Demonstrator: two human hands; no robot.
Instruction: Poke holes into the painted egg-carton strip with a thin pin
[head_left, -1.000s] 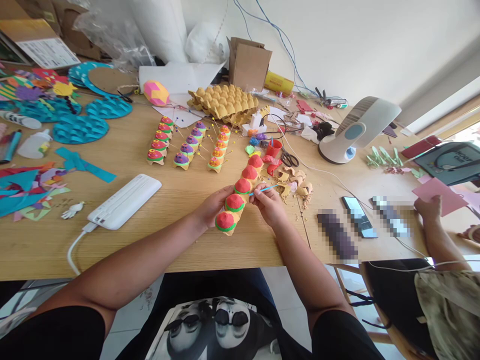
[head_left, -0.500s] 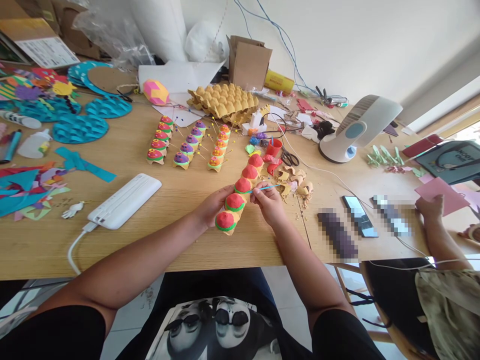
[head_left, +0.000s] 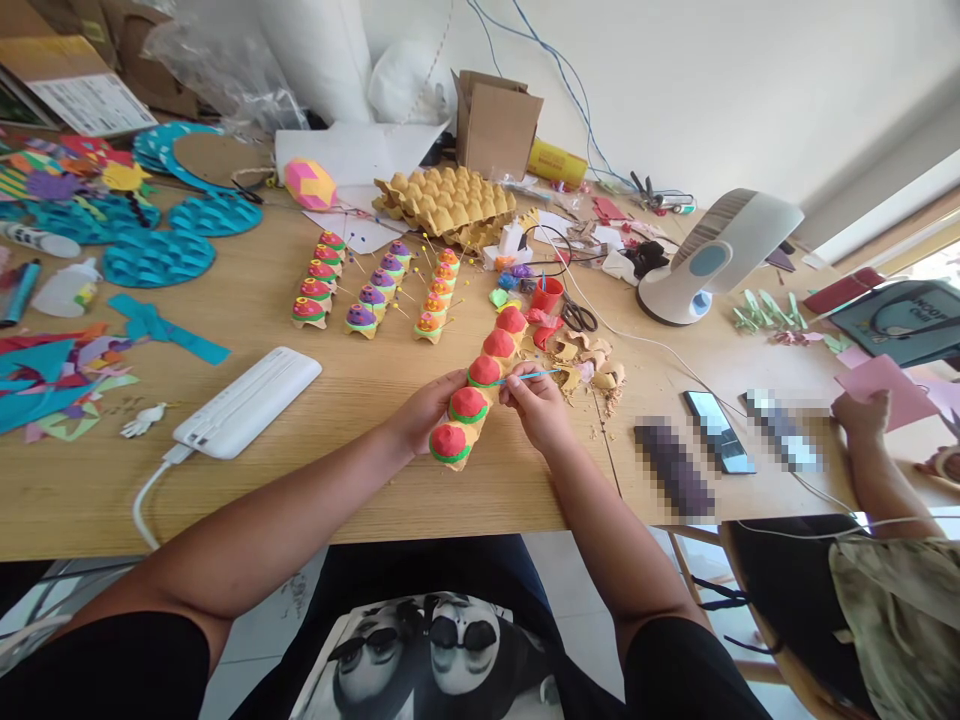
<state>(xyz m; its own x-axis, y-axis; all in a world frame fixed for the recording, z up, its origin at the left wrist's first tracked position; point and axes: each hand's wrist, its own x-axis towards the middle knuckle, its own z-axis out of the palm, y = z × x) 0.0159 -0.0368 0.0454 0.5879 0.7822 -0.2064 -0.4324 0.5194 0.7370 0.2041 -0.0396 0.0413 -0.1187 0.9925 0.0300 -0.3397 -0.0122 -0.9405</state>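
My left hand grips a strip of egg carton from its left side, above the table. Red clay caps its several bumps, and green clay rims the nearer ones. My right hand pinches a thin blue stick-like tool; its tip is at the middle bump's edge, and whether it touches the clay is hard to see. Behind stand three decorated carton strips: a red one, a purple one and an orange one, the last two with pins sticking out.
Torn carton scraps, scissors and a red cup lie beyond my right hand. A white power bank sits at left, a fan and phone at right. Another person's hand holds pink paper.
The view has shifted very slightly. My hands, the egg carton strip and the blue tool stay in nearly the same place.
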